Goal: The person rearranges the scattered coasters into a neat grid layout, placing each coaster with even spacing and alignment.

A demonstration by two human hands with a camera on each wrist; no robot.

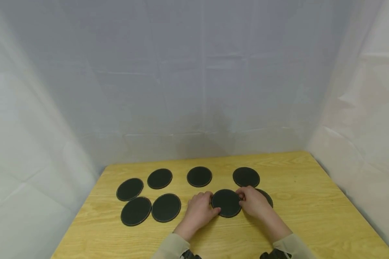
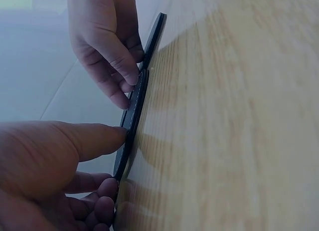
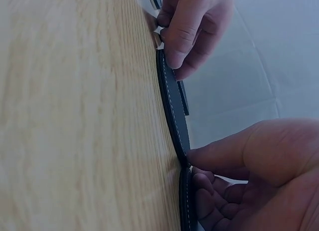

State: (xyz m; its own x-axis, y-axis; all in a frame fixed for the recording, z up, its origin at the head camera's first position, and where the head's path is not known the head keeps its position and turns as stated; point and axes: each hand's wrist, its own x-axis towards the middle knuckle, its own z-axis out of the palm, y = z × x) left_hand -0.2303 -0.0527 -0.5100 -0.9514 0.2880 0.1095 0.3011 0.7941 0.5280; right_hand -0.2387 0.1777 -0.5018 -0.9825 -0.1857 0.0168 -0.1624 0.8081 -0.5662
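A black round coaster [image 1: 227, 203] with pale stitching lies flat on the wooden table [image 1: 311, 216], near the front. My left hand [image 1: 210, 207] holds its left rim, and my right hand [image 1: 243, 200] holds its right rim. In the left wrist view the left thumb [image 2: 99, 138] presses on the coaster's edge [image 2: 132, 116] while curled fingers sit under it. In the right wrist view the right thumb [image 3: 224, 151] meets the coaster's rim [image 3: 174, 111]. A second coaster [image 1: 266, 196] lies partly under my right hand.
Several more black coasters lie on the table: three along the back [image 1: 199, 176], [image 1: 245, 176], [image 1: 160, 178] and three at the left [image 1: 129, 189], [image 1: 136, 211], [image 1: 166, 207]. White sheets wall in the table at the back and sides.
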